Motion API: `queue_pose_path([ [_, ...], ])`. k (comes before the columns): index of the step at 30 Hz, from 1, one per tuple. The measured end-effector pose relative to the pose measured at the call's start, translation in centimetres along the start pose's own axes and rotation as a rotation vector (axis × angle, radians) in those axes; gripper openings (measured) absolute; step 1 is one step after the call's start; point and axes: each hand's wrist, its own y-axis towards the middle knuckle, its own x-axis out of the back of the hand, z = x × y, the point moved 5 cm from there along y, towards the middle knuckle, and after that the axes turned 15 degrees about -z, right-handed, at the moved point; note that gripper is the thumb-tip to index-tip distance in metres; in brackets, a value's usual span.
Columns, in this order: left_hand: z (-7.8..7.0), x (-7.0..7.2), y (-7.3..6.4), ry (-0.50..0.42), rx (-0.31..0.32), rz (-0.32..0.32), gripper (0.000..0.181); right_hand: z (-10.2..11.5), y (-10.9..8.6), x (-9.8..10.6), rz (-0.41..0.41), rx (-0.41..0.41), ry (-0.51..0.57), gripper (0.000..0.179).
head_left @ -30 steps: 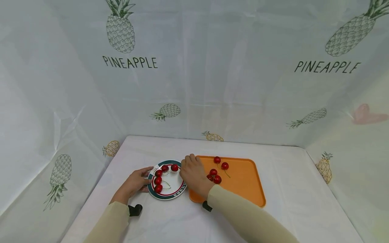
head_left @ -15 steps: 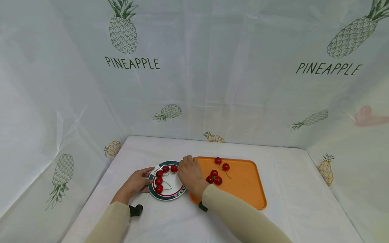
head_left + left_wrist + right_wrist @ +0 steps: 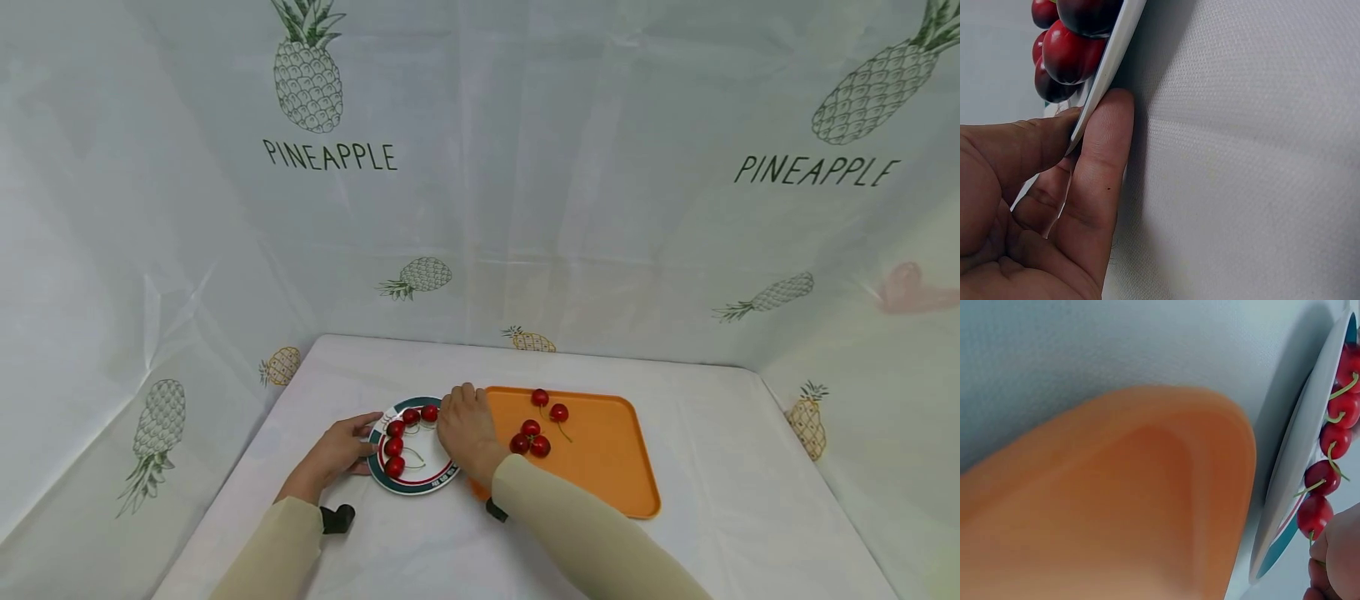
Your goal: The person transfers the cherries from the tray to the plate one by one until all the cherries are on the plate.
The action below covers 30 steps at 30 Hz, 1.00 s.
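My left hand [image 3: 337,450] holds the rim of a round plate [image 3: 416,488] with a green and red border. In the left wrist view the thumb [image 3: 1035,140] lies on top and a finger [image 3: 1107,137] is under the rim. Several red cherries [image 3: 394,447] curve along the plate's left and far side. My right hand [image 3: 467,429] is bent over the plate's right rim. In the right wrist view its fingertips pinch the green stem of the end cherry [image 3: 1315,515]; the palm side is mostly hidden.
An orange tray [image 3: 600,475] stands right of the plate, partly under my right forearm. Several more cherries [image 3: 540,446] lie in its left half, some with stems. White cloth covers the table [image 3: 712,450], and a pineapple-print sheet [image 3: 570,208] hangs behind and at the sides.
My right hand has moved slightly left over the plate, close against the end cherry. The left hand keeps its hold on the rim. The whole head view has shifted a little.
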Motion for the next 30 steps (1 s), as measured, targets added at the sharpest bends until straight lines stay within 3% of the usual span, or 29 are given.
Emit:
queue_pose_path([
  [13, 0.1, -0.4, 0.1, 0.014, 0.003, 0.002, 0.067, 0.3, -0.1, -0.3, 0.012, -0.026, 0.071, 0.044],
  [21, 0.1, -0.3, 0.1, 0.022, 0.004, 0.001, 0.067, 0.2, -0.4, 0.4, -0.048, -0.085, 0.160, 0.050],
  [30, 0.3, -0.1, 0.2, 0.030, 0.000, -0.002, 0.067, -0.9, -1.3, 2.1, -0.193, -0.089, 0.174, 0.045],
])
